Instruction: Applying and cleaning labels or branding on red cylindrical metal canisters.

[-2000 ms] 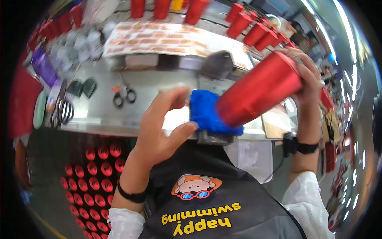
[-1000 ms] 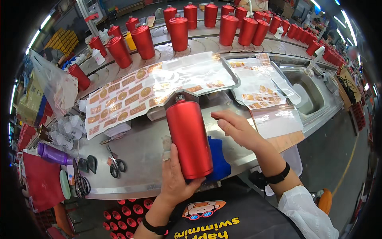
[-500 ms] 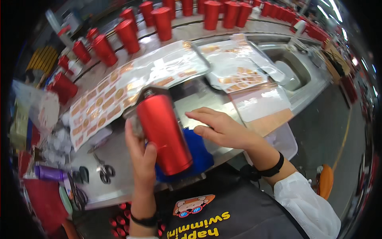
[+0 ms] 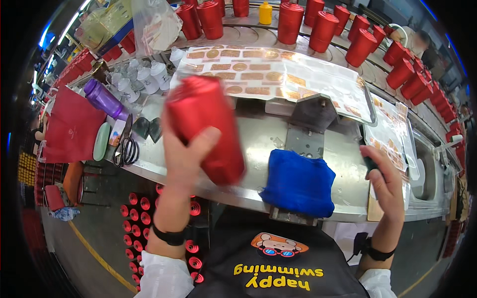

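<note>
My left hand (image 4: 185,154) grips a red metal tumbler (image 4: 211,134) from its left side, thumb across the front. The tumbler is tilted, raised in front of the bench's left half and blurred by motion. Off to the right, my right hand (image 4: 386,181) is closed on a small dark green piece (image 4: 369,163), mostly covered by the fingers; its kind cannot be made out. Between the hands, a blue cloth (image 4: 300,181) covers the near part of a metal stand with a dark V-shaped rest (image 4: 313,113). Behind the stand lie sheets of gold stickers (image 4: 248,74).
Red tumblers (image 4: 290,24) and a yellow bottle (image 4: 266,13) line the conveyor behind. At left are scissors (image 4: 126,149), a purple bottle (image 4: 103,98) and small clear bottles (image 4: 144,79). A sink (image 4: 425,174) is at far right. More red tumblers (image 4: 141,218) stand below the bench.
The tumbler has come off the stand and moved left in my left hand. My right hand has moved right and now holds the dark green piece. The view has turned left.
</note>
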{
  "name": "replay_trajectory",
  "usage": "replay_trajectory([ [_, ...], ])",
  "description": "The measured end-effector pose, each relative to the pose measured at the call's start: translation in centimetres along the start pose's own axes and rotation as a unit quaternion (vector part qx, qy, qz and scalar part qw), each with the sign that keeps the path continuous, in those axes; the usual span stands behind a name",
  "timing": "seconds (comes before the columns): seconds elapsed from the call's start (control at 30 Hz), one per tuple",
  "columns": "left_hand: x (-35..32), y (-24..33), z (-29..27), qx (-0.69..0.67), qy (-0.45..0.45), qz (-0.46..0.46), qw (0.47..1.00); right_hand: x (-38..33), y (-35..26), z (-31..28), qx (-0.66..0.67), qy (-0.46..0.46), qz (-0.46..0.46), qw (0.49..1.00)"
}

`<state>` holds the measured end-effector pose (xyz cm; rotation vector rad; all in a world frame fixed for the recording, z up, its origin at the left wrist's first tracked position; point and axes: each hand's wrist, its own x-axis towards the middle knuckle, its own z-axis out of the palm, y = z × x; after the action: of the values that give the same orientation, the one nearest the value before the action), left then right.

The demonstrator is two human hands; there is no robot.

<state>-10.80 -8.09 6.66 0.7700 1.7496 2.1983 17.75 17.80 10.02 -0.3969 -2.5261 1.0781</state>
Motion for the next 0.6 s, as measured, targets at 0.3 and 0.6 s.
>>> replay_trajectory([
  [0.3,13.2,-5.1,-14.9,0.398,0.311,0.259,0.823,7.3,0.2,-1.8,-0.004,0.058,0.022,0.998],
  [0.6,15.6,-9.3,-18.0,0.358,0.298,0.221,0.857,22.6,9.6,-6.9,-0.204,0.141,-0.091,0.964],
])
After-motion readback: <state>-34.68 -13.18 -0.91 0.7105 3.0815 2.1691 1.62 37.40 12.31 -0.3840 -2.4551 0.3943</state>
